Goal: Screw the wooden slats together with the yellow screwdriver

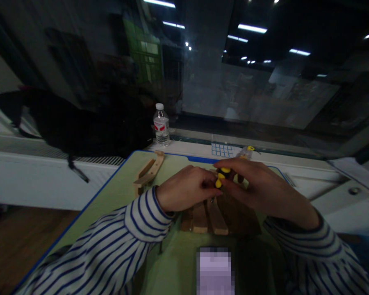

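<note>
Grip of the right hand [266,188] is closed around a small yellow and black tool [224,173], rounded like a knob. It is between the two hands, near the far end of two wooden strips [199,219]. The left hand [184,189] curls its finger and thumb by the tool's yellow tip; I cannot tell if it pinches anything. These strips are flat, pale wood, lying by a dark brown board [242,215]. To the left sits a bent wooden frame [150,172]. Under everything is a green desk [110,200] with a blue edge.
</note>
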{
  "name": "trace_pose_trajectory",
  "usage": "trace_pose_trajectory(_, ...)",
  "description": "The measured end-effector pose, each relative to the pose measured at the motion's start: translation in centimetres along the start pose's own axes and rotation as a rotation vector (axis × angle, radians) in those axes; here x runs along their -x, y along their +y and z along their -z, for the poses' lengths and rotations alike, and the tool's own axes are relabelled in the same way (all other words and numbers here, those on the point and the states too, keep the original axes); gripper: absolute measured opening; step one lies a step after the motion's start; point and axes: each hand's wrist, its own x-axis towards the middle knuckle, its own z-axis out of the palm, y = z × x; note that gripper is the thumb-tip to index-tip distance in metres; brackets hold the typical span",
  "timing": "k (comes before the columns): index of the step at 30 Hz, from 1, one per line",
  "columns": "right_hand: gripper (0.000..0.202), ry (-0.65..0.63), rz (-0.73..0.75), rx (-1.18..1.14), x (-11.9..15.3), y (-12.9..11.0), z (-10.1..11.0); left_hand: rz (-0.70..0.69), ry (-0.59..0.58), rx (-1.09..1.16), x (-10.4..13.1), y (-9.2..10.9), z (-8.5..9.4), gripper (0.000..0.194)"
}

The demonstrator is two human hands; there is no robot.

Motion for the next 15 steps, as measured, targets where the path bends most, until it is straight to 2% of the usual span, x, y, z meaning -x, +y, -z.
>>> trace_pose_trajectory(8, 0.025, 0.0, -0.017, 0.004, -0.05, -0.15, 0.04, -0.001, 0.009, 0.02, 0.06, -0.15, -0.22, 0.02)
trace_pose_trajectory(15, 0.027, -0.007, -0.03, 0.039, -0.1, 0.17, -0.05, 0.009, 0.014, 0.052, -0.01, -0.2, -0.07, 0.02)
